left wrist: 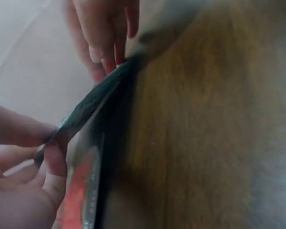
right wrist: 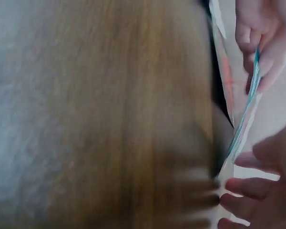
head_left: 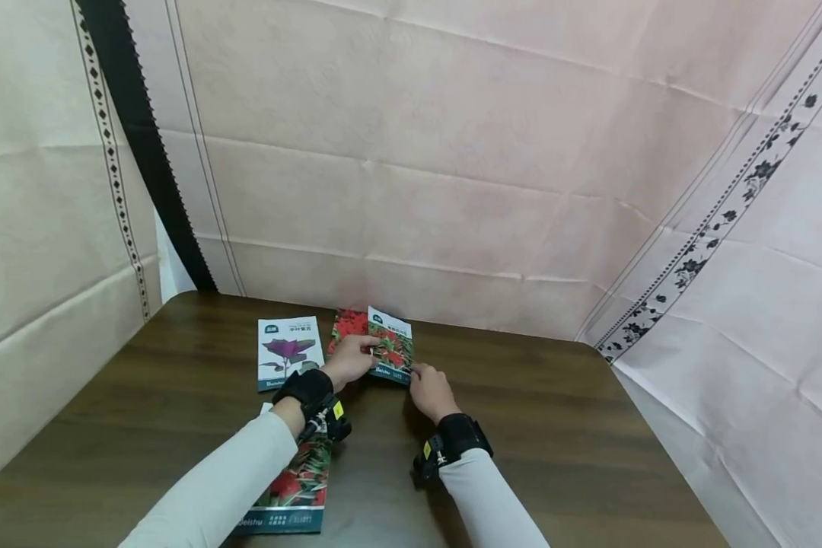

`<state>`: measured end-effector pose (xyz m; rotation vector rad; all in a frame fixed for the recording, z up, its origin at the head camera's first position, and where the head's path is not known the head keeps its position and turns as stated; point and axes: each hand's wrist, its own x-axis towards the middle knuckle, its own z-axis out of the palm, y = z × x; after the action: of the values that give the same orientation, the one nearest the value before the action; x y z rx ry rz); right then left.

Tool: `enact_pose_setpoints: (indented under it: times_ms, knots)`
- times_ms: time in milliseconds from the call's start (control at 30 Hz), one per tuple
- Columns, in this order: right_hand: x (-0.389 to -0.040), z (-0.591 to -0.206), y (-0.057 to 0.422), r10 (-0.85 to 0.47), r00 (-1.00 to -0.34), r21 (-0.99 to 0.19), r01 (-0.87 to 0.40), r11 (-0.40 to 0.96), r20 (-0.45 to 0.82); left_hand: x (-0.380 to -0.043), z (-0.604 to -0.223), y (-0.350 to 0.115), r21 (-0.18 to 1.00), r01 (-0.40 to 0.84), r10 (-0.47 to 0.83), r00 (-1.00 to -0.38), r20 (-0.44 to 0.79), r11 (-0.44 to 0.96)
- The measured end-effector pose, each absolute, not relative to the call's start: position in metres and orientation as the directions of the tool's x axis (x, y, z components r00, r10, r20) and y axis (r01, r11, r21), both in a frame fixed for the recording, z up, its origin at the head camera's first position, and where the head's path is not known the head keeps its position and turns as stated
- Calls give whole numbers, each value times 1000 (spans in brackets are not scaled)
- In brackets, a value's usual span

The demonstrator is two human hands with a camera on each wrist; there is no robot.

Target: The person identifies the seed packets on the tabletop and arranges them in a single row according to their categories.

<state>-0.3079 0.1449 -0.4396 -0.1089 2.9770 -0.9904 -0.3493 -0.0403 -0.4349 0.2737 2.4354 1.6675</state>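
In the head view my left hand (head_left: 351, 361) pinches the left edge of a flower seed packet (head_left: 392, 346) with red blooms and a dark teal bottom band. The left wrist view shows this packet (left wrist: 88, 105) edge-on, between thumb and fingers. My right hand (head_left: 433, 392) is at the packet's lower right corner; its fingers (right wrist: 248, 187) look loosely extended against or beside the edge, with no clear pinch. Behind the held packet, partly hidden, is another red-flowered packet (head_left: 348, 326). Left of it lies a white packet with a purple plant (head_left: 288, 348).
A larger-looking red-flowered packet (head_left: 301, 476) lies near the front of the brown wooden table (head_left: 555, 457), partly under my left forearm. Pale patterned cloth (head_left: 411, 152) hangs behind the table's back edge and along both sides.
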Motion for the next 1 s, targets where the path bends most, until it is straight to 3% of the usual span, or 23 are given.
enact_pose_setpoints:
  times_ms: [200, 333, 533, 700, 1000]
  knots:
    - [-298, -436, 153, 34, -998, -810, -25, 586, 55, -306, -416, -64, 956, 108, 376, -927, -4, 274]
    - [-277, -425, 155, 43, -997, -854, -35, 518, 67, -271, -406, -85, 954, 156, 466, -884, 20, 257]
    - [-229, -409, 148, -137, -984, -800, -170, 575, 111, -224, -401, -108, 815, 354, 505, -858, 88, 459]
    - [-202, -409, 143, -323, -945, -730, -252, 635, 46, -198, -406, -117, 766, 400, 571, -819, 52, 504]
    - [-188, -422, 136, -361, -931, -687, -233, 688, -46, -186, -420, -118, 736, 415, 608, -794, 5, 536]
